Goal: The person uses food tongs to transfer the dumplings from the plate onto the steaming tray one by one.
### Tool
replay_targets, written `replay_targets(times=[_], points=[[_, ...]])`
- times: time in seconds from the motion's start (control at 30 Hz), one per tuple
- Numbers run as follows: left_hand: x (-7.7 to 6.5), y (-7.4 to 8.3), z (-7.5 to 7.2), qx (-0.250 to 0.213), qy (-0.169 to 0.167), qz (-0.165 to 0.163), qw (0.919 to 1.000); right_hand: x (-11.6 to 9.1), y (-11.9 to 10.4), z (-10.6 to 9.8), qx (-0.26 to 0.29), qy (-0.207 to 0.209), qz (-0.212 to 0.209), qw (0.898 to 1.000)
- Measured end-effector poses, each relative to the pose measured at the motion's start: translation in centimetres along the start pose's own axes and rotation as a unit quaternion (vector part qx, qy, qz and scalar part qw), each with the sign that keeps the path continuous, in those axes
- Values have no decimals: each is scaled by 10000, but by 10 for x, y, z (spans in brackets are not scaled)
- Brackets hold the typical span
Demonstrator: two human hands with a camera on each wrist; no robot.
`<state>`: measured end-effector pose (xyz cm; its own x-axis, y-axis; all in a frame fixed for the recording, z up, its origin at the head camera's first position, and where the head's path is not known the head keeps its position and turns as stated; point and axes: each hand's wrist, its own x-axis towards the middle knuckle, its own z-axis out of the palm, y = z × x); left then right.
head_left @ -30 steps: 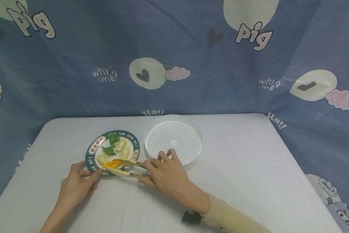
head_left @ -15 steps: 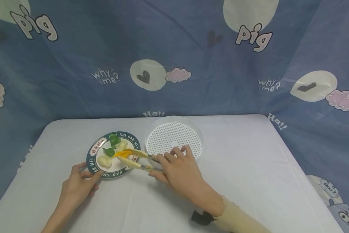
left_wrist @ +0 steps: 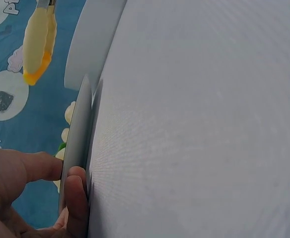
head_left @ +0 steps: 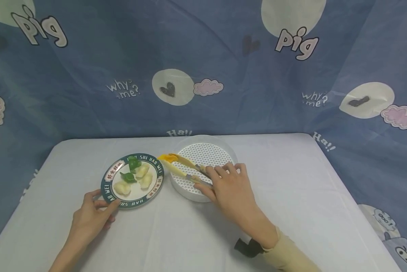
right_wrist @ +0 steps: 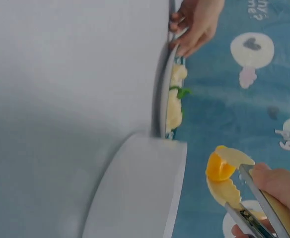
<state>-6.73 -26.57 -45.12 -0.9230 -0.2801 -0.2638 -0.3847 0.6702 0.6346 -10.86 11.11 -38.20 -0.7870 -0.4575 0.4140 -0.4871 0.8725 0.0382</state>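
My left hand (head_left: 91,217) pinches the near left rim of a round plate (head_left: 132,204) with a dark green lettered border, thumb on top and fingers beneath. Several pale dumpling-like pieces (head_left: 123,187) and green pepper-like pieces (head_left: 133,163) lie on it. With my right hand (head_left: 232,196) I grip a pair of tongs (head_left: 179,172) with pale yellow tips. Between the tips is an orange-yellow piece (right_wrist: 220,167), like a bit of bell pepper. The tongs are raised over the left side of a white round steamer tray (head_left: 203,151) with a perforated bottom.
A white cloth covers the table (head_left: 291,181). The tray's wall (right_wrist: 135,188) stands close beside the plate's right edge. Behind the table hangs a blue printed curtain (head_left: 223,105). A black band-like object (head_left: 249,248) sits at my right wrist.
My right hand has moved right and away from me, carrying the orange piece in the tongs off the plate toward the steamer tray. My left hand keeps its hold on the plate rim.
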Motion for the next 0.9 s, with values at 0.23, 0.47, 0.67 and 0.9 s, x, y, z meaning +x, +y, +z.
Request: replay_targets(times=[0.23,0.47,0.67,0.9], points=[[-1,0,-1,59,5,168,9998,-3,7,0,-150,283,21,9995],[0,-2,-1,74,-17,135,9999,-6,11,4,-203,241,108,9994],[1,-2,-2,96,-33,122,9999,-7,12,6,-249,208,118,9994],[0,0,-3,109,-77,90,9999,-8,13,9,-284,198,117,9993]])
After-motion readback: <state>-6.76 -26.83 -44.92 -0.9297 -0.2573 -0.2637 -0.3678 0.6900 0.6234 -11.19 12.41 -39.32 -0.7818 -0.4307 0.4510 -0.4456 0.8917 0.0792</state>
